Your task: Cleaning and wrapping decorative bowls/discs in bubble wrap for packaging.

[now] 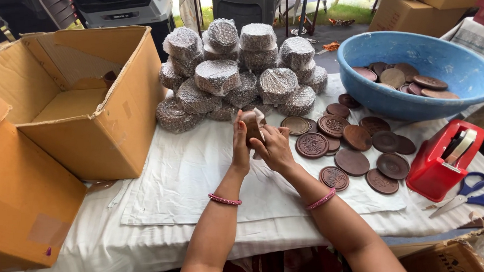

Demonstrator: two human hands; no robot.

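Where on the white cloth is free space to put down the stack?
Bare cloth lies between the cardboard box and the left hand, below the wrapped bundles. Right of the right hand it is crowded: loose brown discs, blue basin, tape dispenser.

Bubble-wrapped round packs heaped mid-table — open brown carton at left, more cartons far right.

Matt brown carved discs; crinkly clear-wrapped stacks; glossy blue plastic basin; white cloth; rough cardboard box
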